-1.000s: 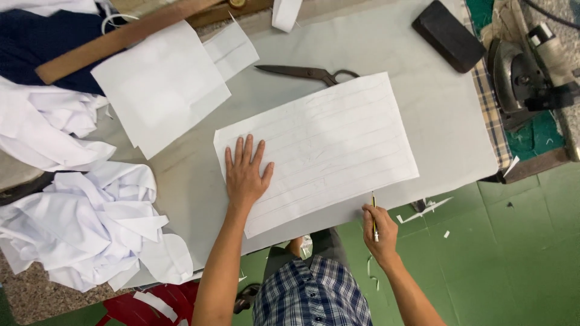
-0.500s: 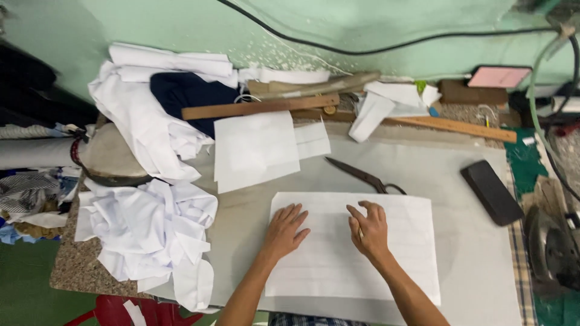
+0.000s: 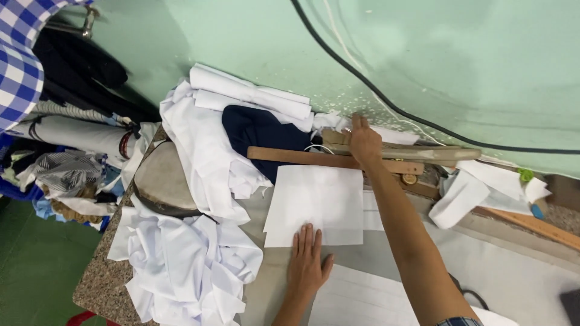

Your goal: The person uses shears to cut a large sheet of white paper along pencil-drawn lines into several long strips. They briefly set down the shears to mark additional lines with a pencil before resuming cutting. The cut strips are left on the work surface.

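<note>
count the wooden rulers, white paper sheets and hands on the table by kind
wooden rulers: 2, one under the right hand, another at the far right
white paper sheets: 2, a square one and a lined one at the bottom edge
hands: 2, the left hand lies flat on the table
total: 6

I see a pale green wall (image 3: 423, 54) filling the upper part of the view, its paint flecked and chipped just above the tabletop. A black cable (image 3: 386, 99) runs diagonally down across it, with a thinner white cord (image 3: 338, 42) beside it. Below the wall I see a worktable with a speckled stone edge (image 3: 99, 274) at lower left and a grey covering (image 3: 513, 259) over its right part. The floor (image 3: 36, 265) at lower left is dark green. Rolls and bundles of fabric (image 3: 78, 136) are stacked against the wall at left. Light is even, casting only soft shadows.
</note>
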